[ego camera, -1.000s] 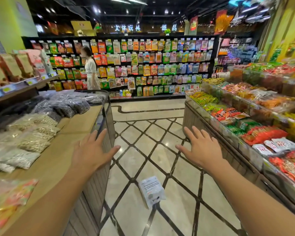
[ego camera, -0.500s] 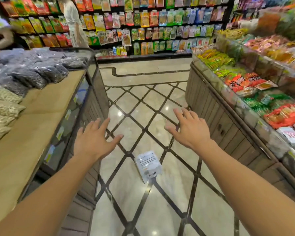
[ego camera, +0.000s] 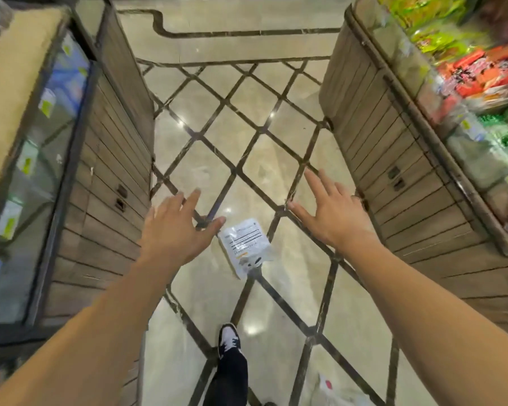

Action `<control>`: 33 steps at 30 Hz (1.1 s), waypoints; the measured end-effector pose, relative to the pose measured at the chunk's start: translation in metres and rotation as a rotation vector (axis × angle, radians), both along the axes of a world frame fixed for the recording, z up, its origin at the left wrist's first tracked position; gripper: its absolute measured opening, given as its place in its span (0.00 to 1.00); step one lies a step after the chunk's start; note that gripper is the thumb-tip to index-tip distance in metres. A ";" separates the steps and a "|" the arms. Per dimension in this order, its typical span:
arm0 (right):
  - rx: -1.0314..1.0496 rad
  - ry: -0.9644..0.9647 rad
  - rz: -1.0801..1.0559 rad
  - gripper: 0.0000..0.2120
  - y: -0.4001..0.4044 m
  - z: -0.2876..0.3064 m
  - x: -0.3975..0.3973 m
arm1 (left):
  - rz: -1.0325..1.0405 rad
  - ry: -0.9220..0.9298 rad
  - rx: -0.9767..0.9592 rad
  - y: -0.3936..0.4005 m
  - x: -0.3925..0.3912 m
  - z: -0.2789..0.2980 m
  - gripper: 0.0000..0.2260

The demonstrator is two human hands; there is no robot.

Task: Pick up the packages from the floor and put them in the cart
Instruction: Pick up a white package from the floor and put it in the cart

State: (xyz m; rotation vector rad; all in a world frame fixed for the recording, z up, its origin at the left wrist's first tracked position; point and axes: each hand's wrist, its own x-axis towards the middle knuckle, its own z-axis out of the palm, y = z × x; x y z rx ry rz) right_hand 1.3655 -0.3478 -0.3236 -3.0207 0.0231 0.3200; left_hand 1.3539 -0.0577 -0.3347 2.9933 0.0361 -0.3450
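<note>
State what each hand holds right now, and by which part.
Nothing. The left hand and right hand are spread open above the white package lying on the floor.

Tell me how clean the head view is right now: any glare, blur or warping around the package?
Head view: the white package on the floor is legible in outline, its print smeared; ceiling lights glare off the glossy tiles near it; the snack bins at right are motion-blurred; wide-angle warping bows both counters. Left hand and right hand show clearly, open.

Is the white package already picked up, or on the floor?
On the floor: white package lies flat on the tiles; both open hands hover above, neither gripping it.
</note>
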 end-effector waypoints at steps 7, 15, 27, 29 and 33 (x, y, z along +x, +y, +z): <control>0.046 0.118 -0.033 0.39 0.041 -0.147 0.090 | 0.040 0.194 -0.039 0.007 0.066 -0.150 0.41; 0.241 0.178 -0.141 0.39 0.052 -0.397 0.120 | 0.195 0.292 -0.155 -0.019 0.089 -0.392 0.39; 0.361 0.042 -0.235 0.40 0.026 -0.668 0.150 | 0.656 0.133 -0.546 -0.059 0.110 -0.666 0.38; 0.445 -0.025 -0.261 0.42 0.029 -0.690 0.183 | 0.697 0.050 -0.564 -0.062 0.138 -0.699 0.40; 0.393 0.124 -0.175 0.51 0.025 -0.733 0.216 | 0.704 0.165 -0.476 -0.052 0.174 -0.749 0.52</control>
